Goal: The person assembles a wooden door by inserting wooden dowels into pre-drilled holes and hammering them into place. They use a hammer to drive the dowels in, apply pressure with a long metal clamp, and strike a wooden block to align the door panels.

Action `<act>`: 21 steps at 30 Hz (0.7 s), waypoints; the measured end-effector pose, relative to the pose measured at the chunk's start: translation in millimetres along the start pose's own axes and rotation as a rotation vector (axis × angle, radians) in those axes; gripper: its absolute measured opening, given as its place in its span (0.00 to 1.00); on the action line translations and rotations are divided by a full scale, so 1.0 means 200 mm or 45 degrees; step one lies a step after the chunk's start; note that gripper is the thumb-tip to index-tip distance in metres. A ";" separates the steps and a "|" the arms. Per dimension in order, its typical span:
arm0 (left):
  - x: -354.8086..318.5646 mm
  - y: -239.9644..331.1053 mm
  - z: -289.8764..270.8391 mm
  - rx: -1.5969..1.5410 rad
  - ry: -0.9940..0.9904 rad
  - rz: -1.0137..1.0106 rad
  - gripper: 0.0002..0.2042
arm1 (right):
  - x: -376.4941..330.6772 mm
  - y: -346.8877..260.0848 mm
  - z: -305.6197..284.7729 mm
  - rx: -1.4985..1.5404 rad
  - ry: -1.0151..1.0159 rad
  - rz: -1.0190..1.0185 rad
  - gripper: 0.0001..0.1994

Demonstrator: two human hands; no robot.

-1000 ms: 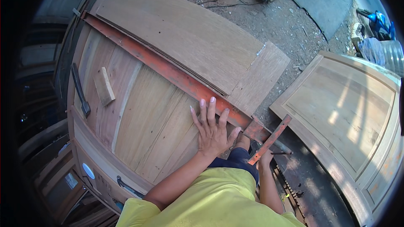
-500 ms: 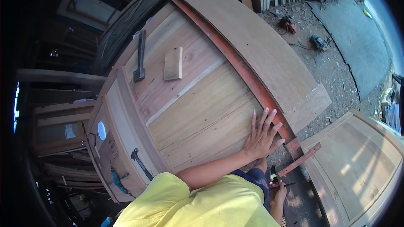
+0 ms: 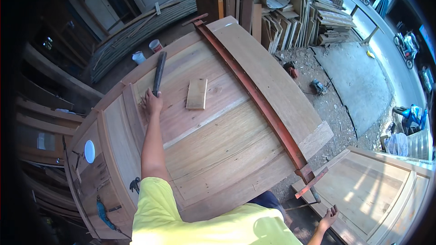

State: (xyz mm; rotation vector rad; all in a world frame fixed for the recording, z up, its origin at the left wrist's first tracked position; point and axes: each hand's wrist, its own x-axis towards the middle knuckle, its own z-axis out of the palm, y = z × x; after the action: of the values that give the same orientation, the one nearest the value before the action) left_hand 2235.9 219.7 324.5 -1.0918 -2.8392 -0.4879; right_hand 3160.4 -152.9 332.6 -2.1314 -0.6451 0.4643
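My left hand (image 3: 153, 102) closes over the head end of a heavy hammer, and its long dark handle (image 3: 159, 73) points away from me. The hammer lies on a large wooden door panel (image 3: 218, 131); my fingers hide its head. A small wooden block (image 3: 196, 94) rests to the right of it. Along the panel's right side runs a long red bar clamp (image 3: 259, 97), with a flat wooden board (image 3: 268, 72) beside it. At lower right my right hand (image 3: 329, 218) is open, fingers loosely bent, apart from the clamp's screw end (image 3: 314, 193).
A claw hammer (image 3: 135, 184), a teal power tool (image 3: 103, 213) and a white round lid (image 3: 89, 151) lie on the left of the panel. Another door panel (image 3: 372, 190) stands low at right. Power tools (image 3: 319, 86) sit on the ground; stacked boards (image 3: 286, 27) are behind.
My left hand has gone from the panel beside the clamp to the heavy hammer at far left. My right hand has come off the clamp's screw end and moved right. The view has shifted.
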 end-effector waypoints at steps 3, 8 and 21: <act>0.22 -0.19 0.09 -0.038 -0.280 0.019 0.37 | 0.03 -0.34 0.08 -0.030 -0.085 -0.232 0.21; 0.23 0.17 0.03 0.224 -0.341 -0.073 0.34 | -0.05 -0.96 0.27 -0.062 -0.227 -0.488 0.17; -0.23 0.34 -0.33 -0.376 -0.550 0.357 0.12 | 0.52 -1.75 0.99 -0.098 -0.534 -1.099 0.14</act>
State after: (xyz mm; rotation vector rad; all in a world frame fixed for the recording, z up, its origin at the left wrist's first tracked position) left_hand 2311.8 216.6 398.0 -1.8183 -2.9419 -0.7430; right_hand 3040.1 211.8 490.1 -1.6068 -1.7295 0.3899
